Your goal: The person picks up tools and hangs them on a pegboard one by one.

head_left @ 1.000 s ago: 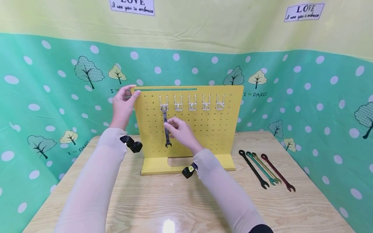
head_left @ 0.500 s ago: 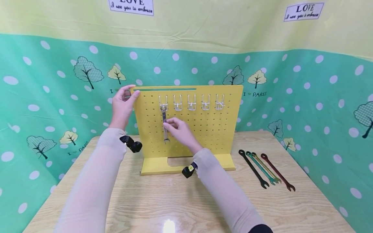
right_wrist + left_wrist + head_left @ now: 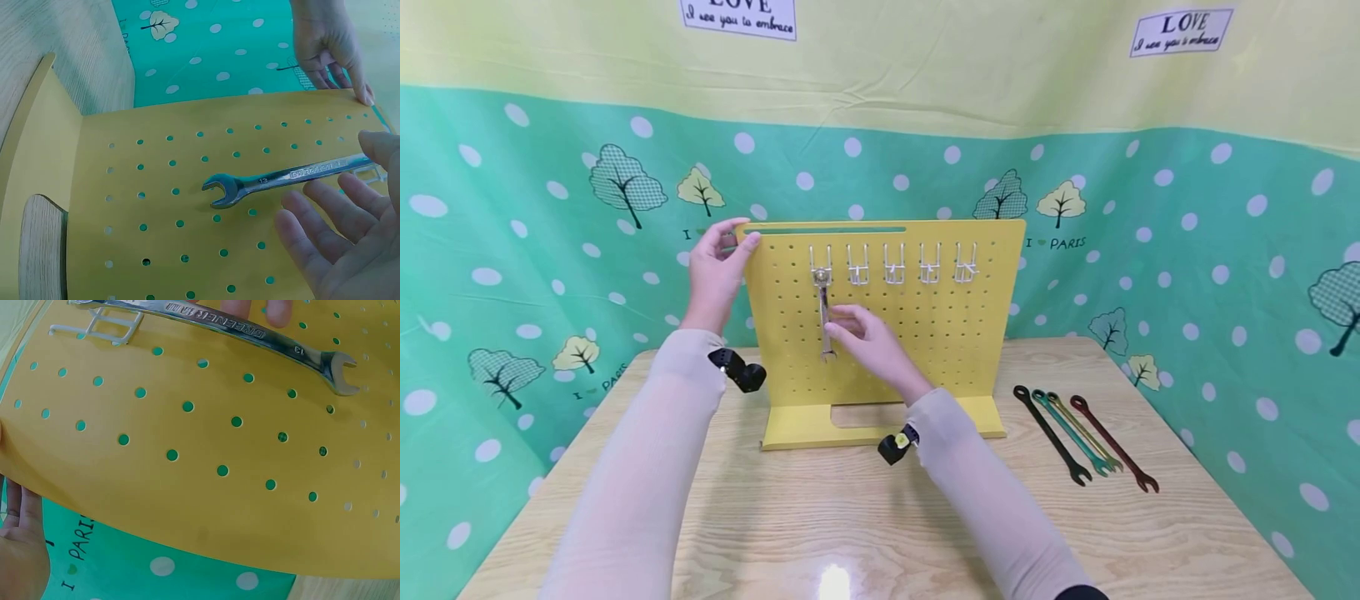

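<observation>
Head view: the left hand point(image 3: 717, 271) pinches the pegboard's point(image 3: 940, 350) 10 o'clock corner, while the right hand point(image 3: 872, 343), fingers parted, is at 4 o'clock of the silver wrench point(image 3: 824, 318), which hangs at the pegboard's 10 o'clock hook point(image 3: 812, 260) and might drop if nudged.

From well back, the head camera looked forward and down across the table point(image 3: 790, 525) at the whole yellow pegboard point(image 3: 955, 354). Close up, the left wrist camera point(image 3: 747, 375) faced the board with its left edge lowermost, the right wrist camera point(image 3: 892, 450) with that edge uppermost; both caught the chrome combination wrench point(image 3: 244, 328).
</observation>
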Motion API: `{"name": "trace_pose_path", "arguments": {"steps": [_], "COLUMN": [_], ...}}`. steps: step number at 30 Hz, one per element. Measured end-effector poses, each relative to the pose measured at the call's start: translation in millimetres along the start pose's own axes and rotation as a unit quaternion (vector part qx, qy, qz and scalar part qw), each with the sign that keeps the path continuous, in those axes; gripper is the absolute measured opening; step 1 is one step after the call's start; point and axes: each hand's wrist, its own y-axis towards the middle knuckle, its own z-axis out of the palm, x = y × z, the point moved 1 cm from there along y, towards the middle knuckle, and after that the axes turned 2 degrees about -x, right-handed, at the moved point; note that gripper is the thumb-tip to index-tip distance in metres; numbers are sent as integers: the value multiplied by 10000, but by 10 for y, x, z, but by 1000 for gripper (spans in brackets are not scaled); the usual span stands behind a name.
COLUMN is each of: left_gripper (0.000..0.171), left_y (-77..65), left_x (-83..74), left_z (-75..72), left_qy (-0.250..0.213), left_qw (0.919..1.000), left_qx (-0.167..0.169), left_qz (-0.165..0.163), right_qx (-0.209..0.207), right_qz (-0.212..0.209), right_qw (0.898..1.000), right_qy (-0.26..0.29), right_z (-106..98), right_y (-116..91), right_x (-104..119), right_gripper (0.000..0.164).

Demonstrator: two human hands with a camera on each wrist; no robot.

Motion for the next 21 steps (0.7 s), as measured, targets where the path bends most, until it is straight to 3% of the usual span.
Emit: {"name": "trace_pose_path", "arguments": {"steps": [10, 21], "left_gripper": [40, 40], "left_y": [-7, -11], "left_x": [-11, -8], "left_z": [-3, -8], "left_qy": [10, 8], "left_qw": [10000, 10000], "left_qx": [12, 32], "left_qz": [-19, 79], "right_qx": [229, 291], "right_qz": [-120, 19], "right_qw": [9987, 9948], "right_qy": [-429, -972], "right_z": [-77, -419], "right_y": [-75, -278], "right_x": [-45, -143], "right_gripper": [54, 51]}}
